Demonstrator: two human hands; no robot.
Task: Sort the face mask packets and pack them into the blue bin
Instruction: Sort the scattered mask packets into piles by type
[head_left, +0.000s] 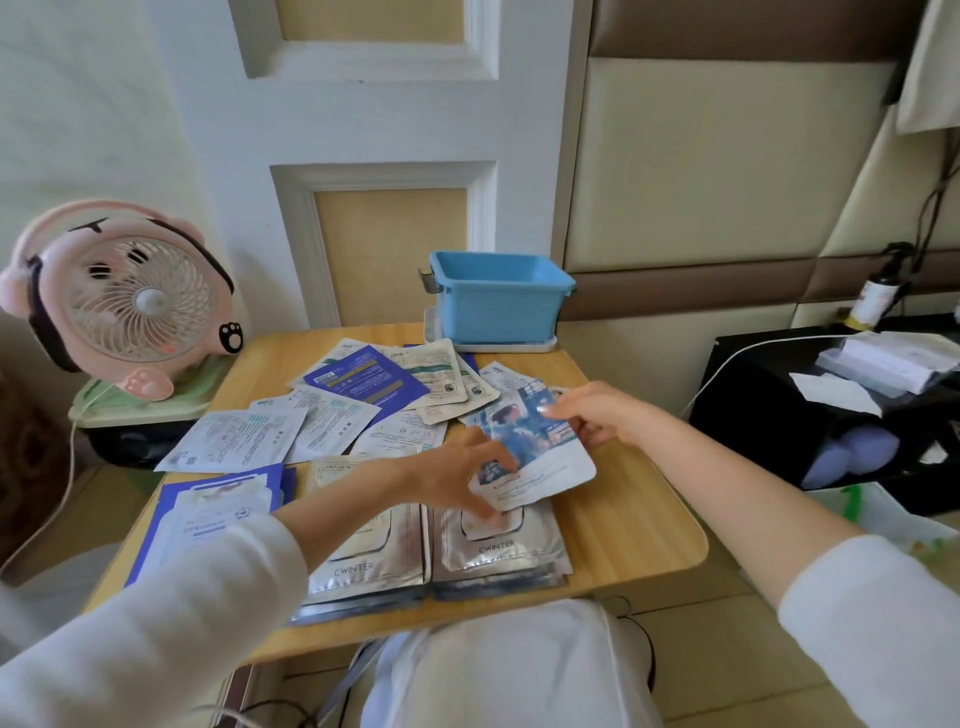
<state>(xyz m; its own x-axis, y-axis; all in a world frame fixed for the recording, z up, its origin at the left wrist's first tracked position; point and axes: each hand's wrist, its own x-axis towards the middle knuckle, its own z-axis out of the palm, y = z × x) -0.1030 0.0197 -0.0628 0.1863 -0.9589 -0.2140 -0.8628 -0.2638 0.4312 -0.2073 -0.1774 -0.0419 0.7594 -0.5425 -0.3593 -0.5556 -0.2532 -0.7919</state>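
Observation:
A blue and white face mask packet (540, 452) is held above the wooden table (628, 525). My right hand (597, 410) pinches its far edge and my left hand (457, 478) grips its near left side. Under it lie two stacks of silver packets (498, 556) marked CWINTER. A loose spread of white and dark blue packets (363, 395) covers the far half of the table. The blue bin (498, 301) stands open on a white lid at the table's far edge; I see nothing inside it.
A pink desk fan (124, 301) stands on a green stool left of the table. Blue-edged packets (208, 514) lie at the near left corner. A black organiser (810, 410) with papers and a bottle sits to the right.

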